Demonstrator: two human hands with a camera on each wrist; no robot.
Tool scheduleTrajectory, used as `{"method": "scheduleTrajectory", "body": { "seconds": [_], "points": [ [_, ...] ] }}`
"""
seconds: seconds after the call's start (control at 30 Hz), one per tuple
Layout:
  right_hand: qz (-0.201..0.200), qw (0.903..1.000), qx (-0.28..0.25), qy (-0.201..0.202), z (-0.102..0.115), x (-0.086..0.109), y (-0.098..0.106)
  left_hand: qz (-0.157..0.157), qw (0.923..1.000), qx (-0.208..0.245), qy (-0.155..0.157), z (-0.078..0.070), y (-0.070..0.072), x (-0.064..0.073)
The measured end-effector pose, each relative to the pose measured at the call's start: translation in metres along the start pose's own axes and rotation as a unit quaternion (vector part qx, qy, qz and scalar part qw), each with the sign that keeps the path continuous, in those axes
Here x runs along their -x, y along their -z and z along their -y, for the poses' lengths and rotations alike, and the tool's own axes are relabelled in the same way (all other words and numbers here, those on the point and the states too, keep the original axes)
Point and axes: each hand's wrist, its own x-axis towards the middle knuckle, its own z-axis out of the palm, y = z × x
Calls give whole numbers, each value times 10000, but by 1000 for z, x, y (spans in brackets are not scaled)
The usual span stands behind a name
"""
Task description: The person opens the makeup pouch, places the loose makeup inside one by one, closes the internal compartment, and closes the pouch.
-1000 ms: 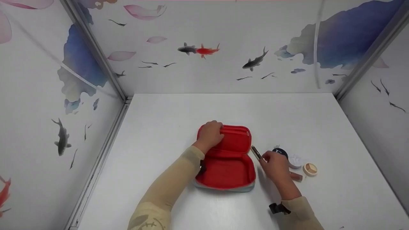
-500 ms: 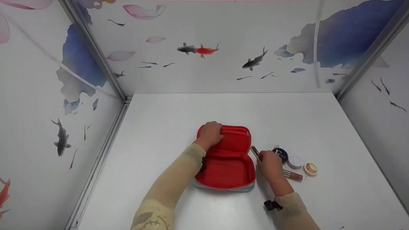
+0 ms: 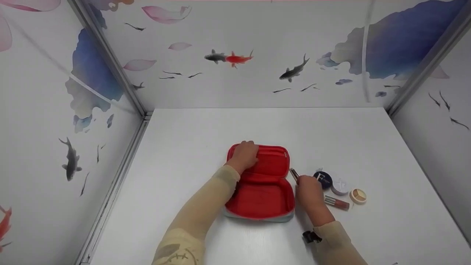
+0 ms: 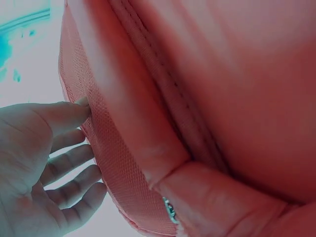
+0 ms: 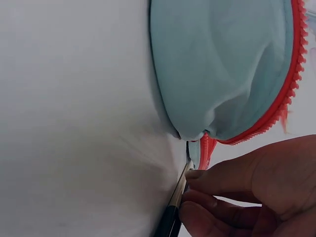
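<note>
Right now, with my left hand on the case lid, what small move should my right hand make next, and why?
Probably raise the slim black-and-gold item slightly and bring it over the red-lined case: your right hand pinches it right beside the case, which lies open, and your left hand grips the lid.

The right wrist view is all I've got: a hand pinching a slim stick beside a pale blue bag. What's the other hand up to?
Observer: The left hand holds the open lid by its edge, thumb on the mesh.
Operator: Oh! And what colour is the bag inside?
Observer: Red; the head view looks straight into the bag.
Operator: Is anything lying to the right of that pinching hand?
Observer: Yes, right of the right hand lie a dark round container, a white round one, a three-shade pan and a reddish tube.
</note>
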Motion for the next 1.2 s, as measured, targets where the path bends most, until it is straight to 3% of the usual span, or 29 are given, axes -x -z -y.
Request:
{"method": "scheduleTrajectory", "body": {
  "seconds": [0.37, 0.6, 0.87, 1.2],
  "points": [
    [-140, 9998, -18, 153, -2, 1, -6, 332, 9994, -78, 79, 0, -4, -14],
    [43, 9999, -22, 136, -5, 3, -6, 420, 9987, -275, 22, -9, -3, -18],
    [185, 9992, 295, 182, -2, 4, -4, 319, 9989, -332, -82, -12, -3, -18],
    [537, 9983, 114, -189, -1, 8, 2, -56, 9995, 283, -98, -6, 2, -4]
  ]
}}
